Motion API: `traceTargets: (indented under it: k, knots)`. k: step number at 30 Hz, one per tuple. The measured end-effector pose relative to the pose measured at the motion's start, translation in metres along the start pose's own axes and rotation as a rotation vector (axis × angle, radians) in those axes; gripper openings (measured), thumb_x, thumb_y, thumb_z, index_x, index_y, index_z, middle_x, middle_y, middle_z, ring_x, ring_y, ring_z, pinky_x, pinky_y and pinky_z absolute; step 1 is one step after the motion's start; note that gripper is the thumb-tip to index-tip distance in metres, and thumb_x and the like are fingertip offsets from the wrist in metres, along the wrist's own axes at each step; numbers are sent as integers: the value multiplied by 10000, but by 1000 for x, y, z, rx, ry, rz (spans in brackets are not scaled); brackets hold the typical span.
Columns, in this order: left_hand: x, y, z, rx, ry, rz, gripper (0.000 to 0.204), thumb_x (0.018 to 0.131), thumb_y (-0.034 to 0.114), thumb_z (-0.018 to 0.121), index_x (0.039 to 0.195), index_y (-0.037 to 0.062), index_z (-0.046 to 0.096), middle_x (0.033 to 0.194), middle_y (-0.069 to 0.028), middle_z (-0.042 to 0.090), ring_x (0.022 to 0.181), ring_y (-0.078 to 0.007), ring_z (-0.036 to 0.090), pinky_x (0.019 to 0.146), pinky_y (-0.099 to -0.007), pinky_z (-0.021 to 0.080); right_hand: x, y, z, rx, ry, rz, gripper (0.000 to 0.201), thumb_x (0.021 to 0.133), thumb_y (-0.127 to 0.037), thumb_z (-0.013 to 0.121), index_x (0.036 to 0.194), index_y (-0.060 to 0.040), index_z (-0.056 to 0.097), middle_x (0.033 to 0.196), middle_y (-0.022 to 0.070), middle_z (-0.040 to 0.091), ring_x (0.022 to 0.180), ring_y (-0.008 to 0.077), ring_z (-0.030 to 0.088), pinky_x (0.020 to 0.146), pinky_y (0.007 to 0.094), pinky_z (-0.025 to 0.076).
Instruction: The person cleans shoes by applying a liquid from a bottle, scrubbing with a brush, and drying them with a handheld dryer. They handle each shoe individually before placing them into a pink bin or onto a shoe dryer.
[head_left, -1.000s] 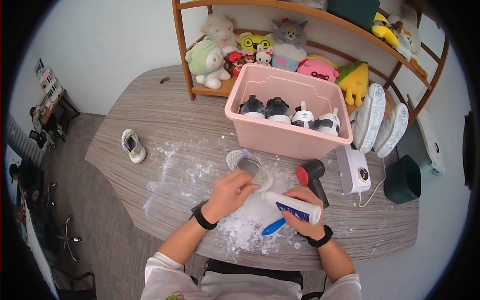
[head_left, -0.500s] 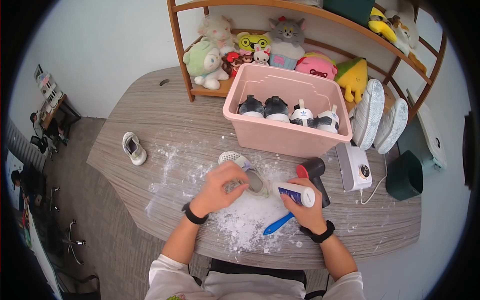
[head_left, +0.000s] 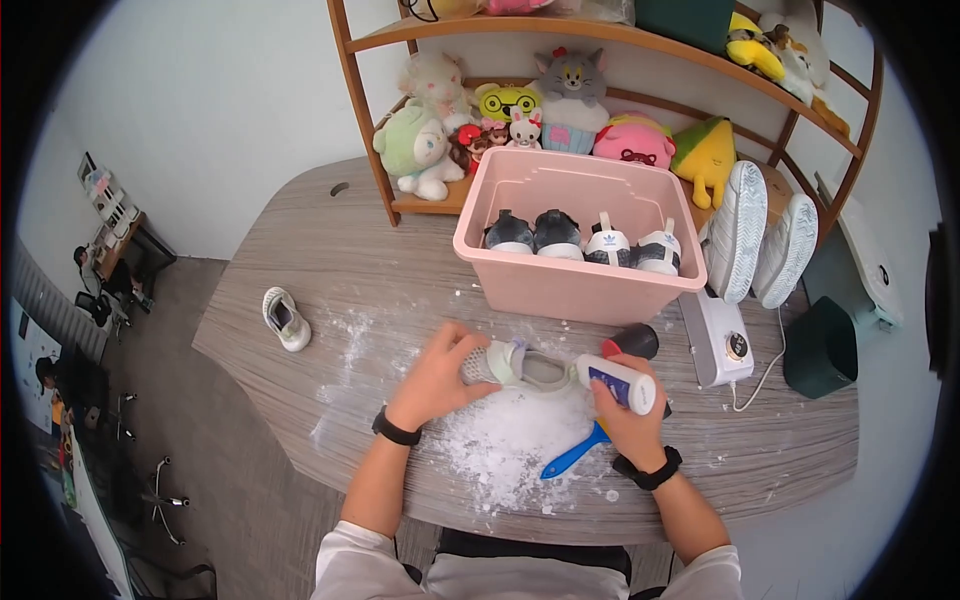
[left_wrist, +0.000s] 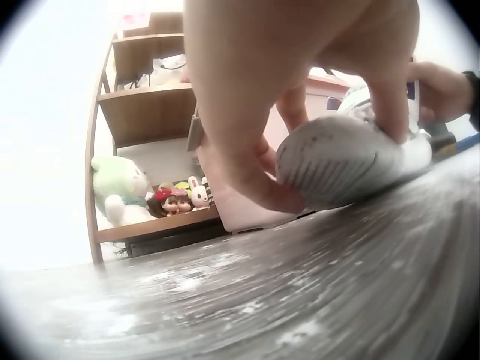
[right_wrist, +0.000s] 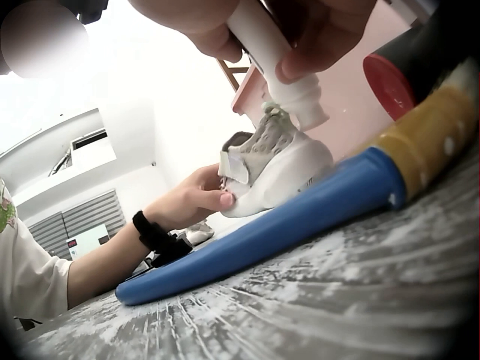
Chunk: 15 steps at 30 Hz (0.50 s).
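Observation:
A small pale grey-and-white shoe [head_left: 545,372] lies on the powder-covered table, its opening facing up. My left hand [head_left: 437,385] grips the shoe's left end, fingers over the far side and thumb on the near side. In the left wrist view that hand [left_wrist: 300,82] curls over the shoe's rounded end and ribbed sole [left_wrist: 330,165]. My right hand [head_left: 632,425] holds a white bottle [head_left: 640,394] with a blue label, tilted. In the right wrist view the bottle's narrow end [right_wrist: 304,101] points down, right at the other end of the shoe [right_wrist: 289,169].
A blue-handled brush [head_left: 575,455] lies beside my right hand, near white powder [head_left: 495,450]. Behind the hand is a black-and-red hair dryer [head_left: 635,343], partly hidden. A pink bin [head_left: 570,295] holds several shoes. Another small shoe [head_left: 287,320] stands at left; a white device [head_left: 715,345] at right.
My left hand has let go of the shoe's opening area, lifted, then gripped its left end. The shoe has turned more sideways. My right hand keeps the bottle, now slightly farther right.

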<state>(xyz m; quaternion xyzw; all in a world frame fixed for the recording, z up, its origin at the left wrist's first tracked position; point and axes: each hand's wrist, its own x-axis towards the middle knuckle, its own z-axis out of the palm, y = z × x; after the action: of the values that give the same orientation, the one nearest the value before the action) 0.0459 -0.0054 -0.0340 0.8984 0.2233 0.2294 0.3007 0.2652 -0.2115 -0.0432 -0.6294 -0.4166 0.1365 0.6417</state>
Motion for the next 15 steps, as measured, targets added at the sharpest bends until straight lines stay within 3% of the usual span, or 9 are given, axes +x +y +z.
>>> traceTargets:
  k: [6,9,11,12,13,14,15]
  knots:
    - [2,8,7,-72,11,22,448,859,303,827,1183,28,685,1199,-191,655,1135,-369,628,955,-426,521,3,-1,-3,155,102,184,354,842,-17,806,1157,22,650,1092,91,683,959,133,641,841,284,533]
    - [2,14,5,-117,-16,-33,420,893,322,798,1147,4,693,1114,-198,692,1044,-356,666,901,-421,536,5,-6,-5,-198,65,-184,330,837,-13,804,1129,20,656,1096,104,677,986,141,632,855,310,531]
    - [4,19,4,-132,-38,-58,415,903,325,788,1127,-11,695,1063,-200,710,969,-352,692,854,-419,549,4,-9,-4,-252,75,-274,307,847,-11,797,1122,20,663,1048,85,684,932,123,641,801,290,542]
    - [5,23,3,-169,-64,-163,410,909,325,783,1105,-23,694,1017,-201,720,890,-360,699,801,-420,553,3,-9,-2,-255,78,-271,307,847,-11,797,1122,20,663,1048,85,684,932,123,641,801,290,542]
    - [5,25,4,-204,-90,-269,407,915,325,778,1083,-35,692,972,-202,730,812,-368,705,749,-421,558,1,-8,-1,-96,109,-138,300,854,-11,793,1125,23,667,1016,77,694,884,113,644,761,275,543]
    - [5,23,6,-205,-93,-269,407,915,325,778,1083,-35,692,972,-202,730,812,-368,705,749,-421,558,0,-8,0,64,138,-6,294,861,-10,790,1127,27,671,984,68,704,836,104,647,721,261,544]
    - [4,20,9,-178,-91,-233,409,917,331,777,1078,-34,689,960,-206,734,772,-374,700,719,-424,555,0,-9,0,63,139,-3,294,861,-10,790,1127,27,671,984,68,704,836,104,647,721,261,544]
